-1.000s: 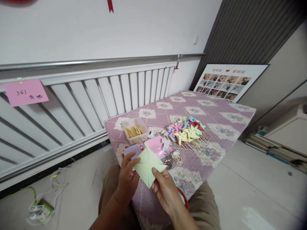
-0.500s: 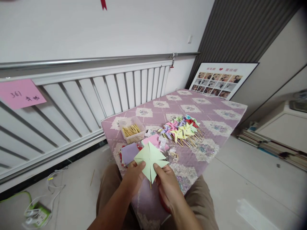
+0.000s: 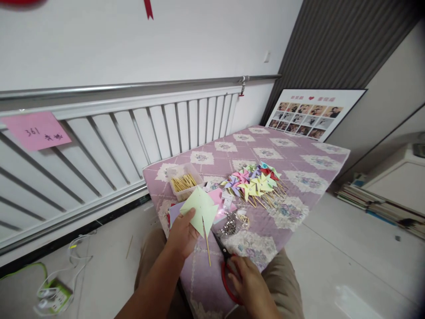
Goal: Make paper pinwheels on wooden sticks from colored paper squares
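a slit pale-green paper square (image 3: 200,206) is pinched in the left hand (image 3: 182,231) over the counter (image 3: 201,281). the right hand (image 3: 247,278), apart from the left, touches the red-handled scissors (image 3: 226,253), right of the square; whether it grips them cannot be told. the box of sticks (image 3: 183,195) stands behind the square, pinwheels (image 3: 254,184) to its right.

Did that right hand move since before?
Yes. Judged against the plastic tub, the right hand moved right and nearer the person, off the green paper.
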Motion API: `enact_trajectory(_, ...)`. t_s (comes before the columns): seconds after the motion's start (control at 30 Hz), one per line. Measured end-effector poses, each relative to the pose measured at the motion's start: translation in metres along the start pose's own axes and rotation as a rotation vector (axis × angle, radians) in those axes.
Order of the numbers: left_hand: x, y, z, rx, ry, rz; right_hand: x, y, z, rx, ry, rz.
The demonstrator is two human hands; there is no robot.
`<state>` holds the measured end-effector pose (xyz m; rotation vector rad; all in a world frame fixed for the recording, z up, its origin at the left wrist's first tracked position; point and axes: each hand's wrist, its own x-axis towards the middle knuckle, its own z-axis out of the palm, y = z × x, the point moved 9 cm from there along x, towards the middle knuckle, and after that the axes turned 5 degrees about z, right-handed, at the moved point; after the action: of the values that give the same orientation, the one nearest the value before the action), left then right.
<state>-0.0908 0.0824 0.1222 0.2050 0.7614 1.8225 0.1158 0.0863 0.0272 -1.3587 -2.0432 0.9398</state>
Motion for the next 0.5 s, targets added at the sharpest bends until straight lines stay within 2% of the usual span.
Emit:
enact_trajectory(0.1,0.001,-0.001,0.003,-0.024,-0.004,-0.022,-0.009,0.018,0.019,-0.127,-0.031,0.002)
enact_trajectory(0.17,0.0,-0.002,0.004,-0.031,0.008,-0.033,-0.01,0.023,0.024,-0.184,-0.024,0.005)
enact_trajectory(0.3,-0.003,-0.001,0.005,-0.03,0.05,-0.023,-0.007,0.025,0.019,-0.205,0.015,-0.017)
enact_trajectory(0.5,-0.004,0.003,0.004,-0.033,0.071,0.003,-0.001,0.028,0.015,-0.266,-0.014,-0.001)
